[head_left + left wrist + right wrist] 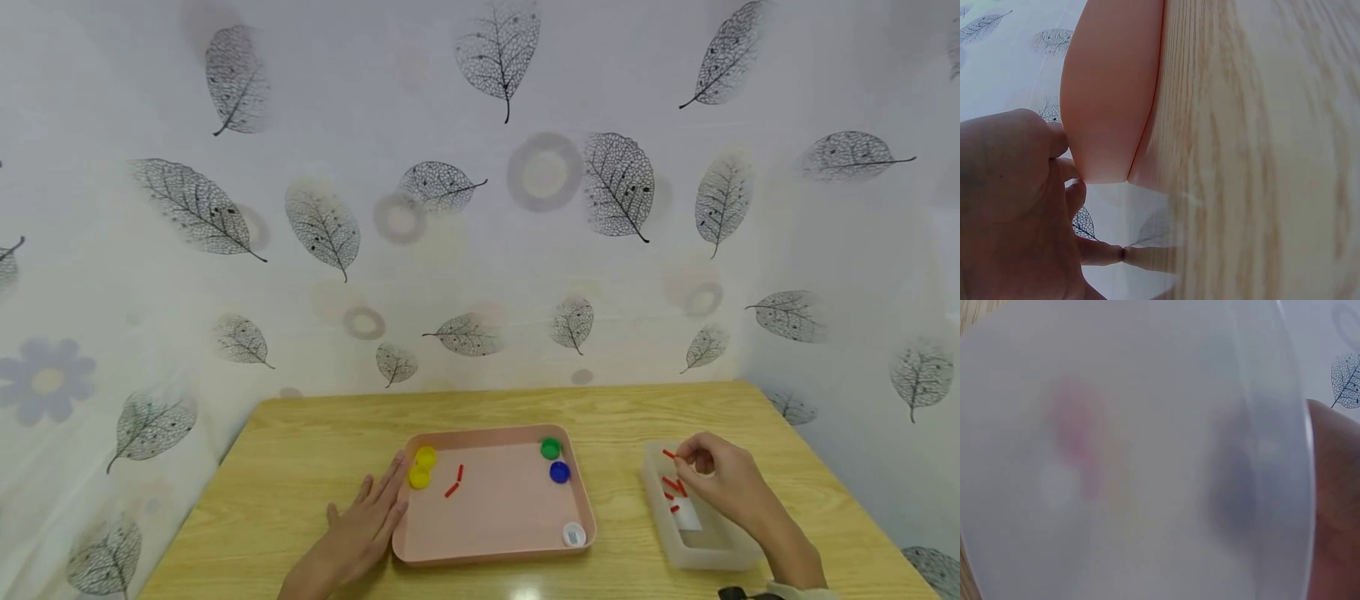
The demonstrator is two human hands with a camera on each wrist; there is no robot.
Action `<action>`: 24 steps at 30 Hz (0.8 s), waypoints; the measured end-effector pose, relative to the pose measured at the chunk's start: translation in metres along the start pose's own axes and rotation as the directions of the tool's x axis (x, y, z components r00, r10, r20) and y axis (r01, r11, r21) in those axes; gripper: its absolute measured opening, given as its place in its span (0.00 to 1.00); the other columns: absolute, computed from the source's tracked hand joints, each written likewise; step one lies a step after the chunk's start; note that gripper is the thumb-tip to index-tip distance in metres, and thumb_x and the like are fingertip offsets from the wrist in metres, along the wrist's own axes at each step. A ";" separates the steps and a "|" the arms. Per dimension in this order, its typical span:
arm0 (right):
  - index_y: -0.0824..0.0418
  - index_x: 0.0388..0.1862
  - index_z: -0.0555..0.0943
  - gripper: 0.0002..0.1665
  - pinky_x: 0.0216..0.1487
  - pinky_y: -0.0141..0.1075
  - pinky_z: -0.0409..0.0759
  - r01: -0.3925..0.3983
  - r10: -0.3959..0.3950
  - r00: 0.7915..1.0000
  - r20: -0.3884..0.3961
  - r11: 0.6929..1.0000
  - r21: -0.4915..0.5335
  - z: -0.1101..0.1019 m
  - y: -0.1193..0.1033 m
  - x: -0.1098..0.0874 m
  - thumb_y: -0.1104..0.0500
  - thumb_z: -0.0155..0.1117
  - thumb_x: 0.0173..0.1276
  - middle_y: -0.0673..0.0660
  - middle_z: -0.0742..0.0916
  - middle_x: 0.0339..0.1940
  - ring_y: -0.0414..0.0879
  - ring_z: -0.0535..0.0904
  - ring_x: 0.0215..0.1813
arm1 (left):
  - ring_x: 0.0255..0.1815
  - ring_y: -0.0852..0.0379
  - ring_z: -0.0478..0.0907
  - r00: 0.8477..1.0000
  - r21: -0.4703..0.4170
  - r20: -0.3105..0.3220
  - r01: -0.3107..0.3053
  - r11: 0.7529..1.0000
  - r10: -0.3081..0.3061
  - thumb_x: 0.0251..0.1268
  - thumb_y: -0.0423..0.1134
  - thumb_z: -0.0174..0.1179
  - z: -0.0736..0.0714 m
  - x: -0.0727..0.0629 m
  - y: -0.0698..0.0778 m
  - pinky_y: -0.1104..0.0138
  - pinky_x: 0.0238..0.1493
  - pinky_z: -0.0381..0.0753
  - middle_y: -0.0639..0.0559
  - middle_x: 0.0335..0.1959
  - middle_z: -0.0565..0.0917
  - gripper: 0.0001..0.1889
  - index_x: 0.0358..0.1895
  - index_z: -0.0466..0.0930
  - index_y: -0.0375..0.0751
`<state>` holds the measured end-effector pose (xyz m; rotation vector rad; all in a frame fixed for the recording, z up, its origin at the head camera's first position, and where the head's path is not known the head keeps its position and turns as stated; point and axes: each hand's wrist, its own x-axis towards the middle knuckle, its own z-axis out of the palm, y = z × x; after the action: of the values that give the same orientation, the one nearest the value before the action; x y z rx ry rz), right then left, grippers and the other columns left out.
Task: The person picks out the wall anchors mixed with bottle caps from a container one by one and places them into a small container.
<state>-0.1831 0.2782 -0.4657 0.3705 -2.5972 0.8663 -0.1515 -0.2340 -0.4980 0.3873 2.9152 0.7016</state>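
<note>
One red stick is pinched in the right hand over the box, left hand splayed against the tray at nine o'clock.

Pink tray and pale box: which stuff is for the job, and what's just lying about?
Probably for the job:
- red stick in the right fingers
- other red sticks
- pale box
- pink tray

Perhaps just lying about:
- yellow caps
- green cap
- blue cap
- white cap

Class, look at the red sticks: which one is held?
The red stick pinched by the right hand over the pale box. Only it is held: two other sticks lie in the pink tray, the rest in the box.
</note>
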 end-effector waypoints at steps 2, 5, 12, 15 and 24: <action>0.58 0.33 0.82 0.08 0.27 0.32 0.72 -0.012 0.012 1.000 0.008 1.000 -0.004 0.000 0.001 -0.001 0.68 0.72 0.61 0.45 0.78 0.25 0.33 0.69 0.27 | 0.79 0.26 0.49 1.000 -0.003 0.002 0.001 1.000 -0.001 0.86 0.56 0.34 0.000 0.000 0.000 0.13 0.54 0.37 0.59 0.85 0.44 0.31 0.85 0.41 0.59; 0.58 0.33 0.82 0.08 0.27 0.31 0.72 -0.018 0.018 1.000 0.016 1.000 -0.004 0.002 0.002 -0.001 0.69 0.72 0.61 0.45 0.78 0.25 0.33 0.69 0.27 | 0.79 0.26 0.49 1.000 -0.007 -0.001 0.002 1.000 -0.002 0.86 0.57 0.34 0.000 0.000 -0.001 0.13 0.53 0.37 0.60 0.85 0.44 0.31 0.85 0.41 0.60; 0.59 0.33 0.81 0.08 0.26 0.32 0.72 -0.034 0.034 0.998 0.046 0.999 0.010 0.004 0.005 -0.003 0.69 0.71 0.62 0.45 0.78 0.25 0.33 0.69 0.26 | 0.79 0.25 0.50 1.000 -0.005 0.001 0.005 1.000 -0.005 0.87 0.56 0.34 0.000 -0.001 0.000 0.13 0.53 0.37 0.59 0.85 0.45 0.31 0.85 0.41 0.59; 0.59 0.33 0.81 0.08 0.26 0.32 0.72 -0.031 0.031 0.999 0.040 1.000 -0.003 0.005 0.006 -0.004 0.69 0.72 0.61 0.45 0.78 0.24 0.33 0.69 0.26 | 0.79 0.25 0.49 1.000 -0.007 0.004 0.005 1.000 -0.005 0.86 0.56 0.34 0.000 0.000 0.000 0.13 0.53 0.37 0.59 0.85 0.44 0.31 0.85 0.41 0.59; 0.57 0.31 0.81 0.09 0.27 0.32 0.73 -0.013 0.014 1.000 0.011 1.000 -0.020 0.006 0.009 -0.003 0.69 0.72 0.60 0.44 0.78 0.24 0.32 0.69 0.26 | 0.79 0.25 0.49 1.000 -0.008 0.006 0.006 1.000 -0.006 0.86 0.56 0.34 0.000 0.000 -0.001 0.13 0.52 0.37 0.59 0.85 0.44 0.31 0.85 0.41 0.59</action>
<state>-0.1849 0.2816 -0.4760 0.3537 -2.6196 0.8441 -0.1520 -0.2344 -0.4986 0.3795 2.9055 0.7100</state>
